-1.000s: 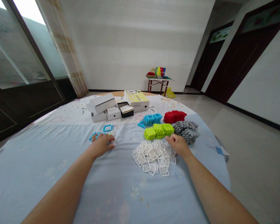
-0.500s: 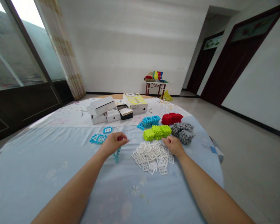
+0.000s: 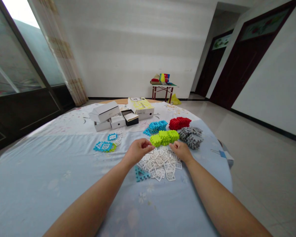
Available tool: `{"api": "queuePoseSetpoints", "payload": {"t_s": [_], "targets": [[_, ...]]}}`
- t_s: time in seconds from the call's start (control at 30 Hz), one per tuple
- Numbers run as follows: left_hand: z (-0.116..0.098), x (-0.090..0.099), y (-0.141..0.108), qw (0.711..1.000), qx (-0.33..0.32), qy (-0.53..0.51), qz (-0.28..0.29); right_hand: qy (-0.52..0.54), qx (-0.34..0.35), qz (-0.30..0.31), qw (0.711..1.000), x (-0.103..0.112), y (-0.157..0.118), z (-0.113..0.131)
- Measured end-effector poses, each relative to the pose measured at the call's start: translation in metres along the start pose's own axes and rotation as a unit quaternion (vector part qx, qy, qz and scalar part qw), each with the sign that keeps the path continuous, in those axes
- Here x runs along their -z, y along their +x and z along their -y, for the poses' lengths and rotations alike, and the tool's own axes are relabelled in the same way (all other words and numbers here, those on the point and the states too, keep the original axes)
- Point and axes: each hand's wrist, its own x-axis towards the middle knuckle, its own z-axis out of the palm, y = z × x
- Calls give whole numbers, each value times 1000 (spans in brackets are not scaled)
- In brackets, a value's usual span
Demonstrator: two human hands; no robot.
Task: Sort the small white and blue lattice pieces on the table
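My left hand (image 3: pixel 140 149) is closed, thumb and forefinger together, over the left edge of a pile of white lattice pieces (image 3: pixel 161 161). Below it shows a blue toothed triangular piece (image 3: pixel 141 175), seemingly held by its lower fingers; the contact is hidden. My right hand (image 3: pixel 182 151) is closed at the far right edge of the white pile, by the lime-green toothed pieces (image 3: pixel 164 138); whatever is in its fingers is too small to tell. Blue toothed pieces with white lattices on them (image 3: pixel 103 146) lie to the left, over a lime-green one.
Beyond the hands are heaps of blue pieces (image 3: pixel 158 126), red pieces (image 3: pixel 179 123) and grey pieces (image 3: pixel 191 137). White boxes (image 3: pixel 105 112), a black box (image 3: pixel 130 121) and a yellow-white box (image 3: pixel 141 107) stand farther back. The round table's edge curves along the right.
My left hand has moved right to the white pile, and the blue triangular piece has moved right with it. My right hand stays about where it was. The view has shifted slightly.
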Motion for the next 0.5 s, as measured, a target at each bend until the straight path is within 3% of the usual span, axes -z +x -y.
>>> {"api": "queuePoseSetpoints", "payload": {"t_s": [0.23,0.4,0.5], "targets": [[-16,-10,8,998,-26,18,50,13,4,3,1000,2,2,-1],[-6,18,-2,997,-23,75,4,31,1,6,1000,3,2,0],[9,36,-20,990,-6,137,25,40,-2,7,999,2,2,-1]]}}
